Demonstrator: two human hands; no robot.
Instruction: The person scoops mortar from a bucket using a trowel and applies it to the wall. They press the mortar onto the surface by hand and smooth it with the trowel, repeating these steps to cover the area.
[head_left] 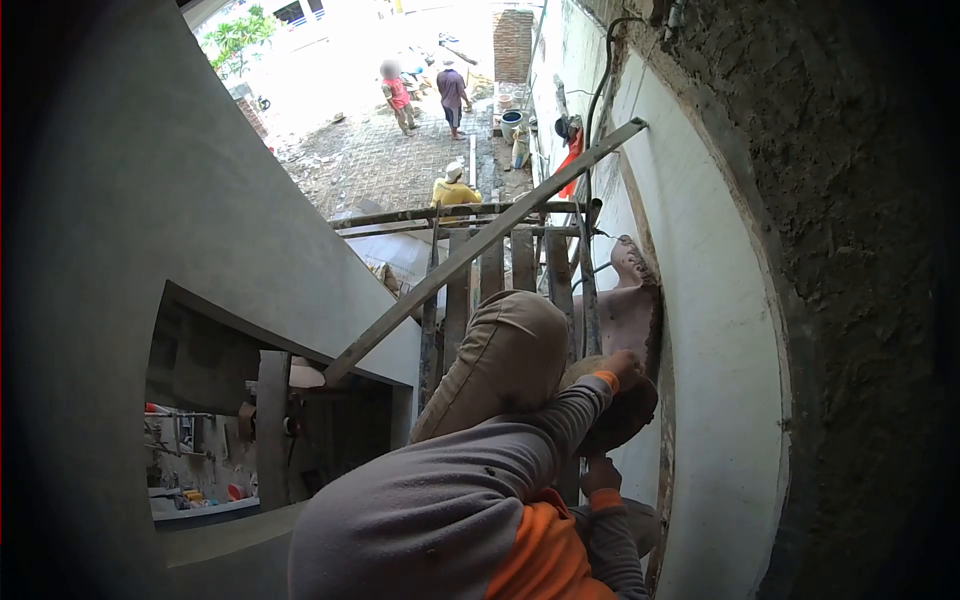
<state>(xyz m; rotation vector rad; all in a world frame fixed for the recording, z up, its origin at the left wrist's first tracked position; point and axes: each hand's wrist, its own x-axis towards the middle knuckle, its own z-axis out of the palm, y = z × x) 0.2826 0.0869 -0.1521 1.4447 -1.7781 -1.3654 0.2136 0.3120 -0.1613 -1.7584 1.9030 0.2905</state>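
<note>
The main danger looks to be the basin (pixel 622 428) tipping: the left hand (pixel 627 368) is at its upper edge and the right hand (pixel 600 474) just beneath, so an uneven hold could let it slide off toward the gaps between the planks (pixel 521 262). Whether either hand is clamped on the basin or merely against it, I cannot tell; the two are apart, at the near end of the planks, to the right of the bent knee (pixel 515 345). A bump from that knee might also shift the bar (pixel 490 237), which slants across above the planks, with a person (pixel 457 190) in yellow below, beyond their far end. As for containers, the basin is round and dark, its contents too shadowed to make out. A bucket (pixel 511 118) stands on the ground beyond the planks; what is in it cannot be told either.
</note>
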